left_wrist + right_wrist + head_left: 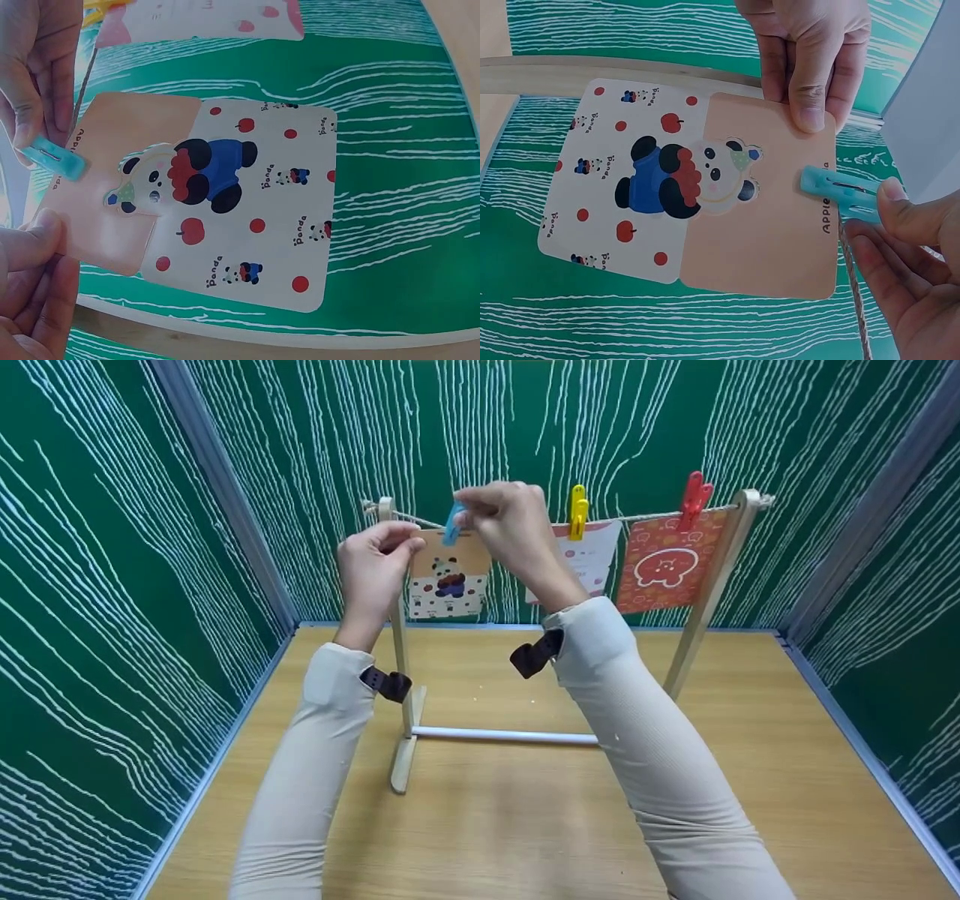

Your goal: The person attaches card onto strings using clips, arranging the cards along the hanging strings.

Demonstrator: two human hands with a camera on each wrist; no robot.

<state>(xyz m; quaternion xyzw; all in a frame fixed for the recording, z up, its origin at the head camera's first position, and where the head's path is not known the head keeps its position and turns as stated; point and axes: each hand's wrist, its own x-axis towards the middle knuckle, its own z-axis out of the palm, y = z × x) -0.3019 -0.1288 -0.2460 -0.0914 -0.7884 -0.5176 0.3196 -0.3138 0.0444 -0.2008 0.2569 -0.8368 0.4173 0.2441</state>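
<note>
A peach and white card with a panda print (450,592) hangs at the left end of a thin rope (855,289). My left hand (373,577) pinches the card near its upper left corner, thumb on the printed face. Between the thumb and fingers of my right hand (517,529) is the handle end of a light blue clothespin (451,526). In the right wrist view the tip of that clothespin lies over the card's top edge, beside the rope. The left wrist view shows the same clothespin (56,159) on the card's peach part.
A yellow clothespin (578,514) stands over a white and pink card (592,559), and a red clothespin (694,502) over a red card (664,570). The rope runs between wooden posts (694,626), joined low down by a white bar (510,735). Green walls surround the wooden table (480,817).
</note>
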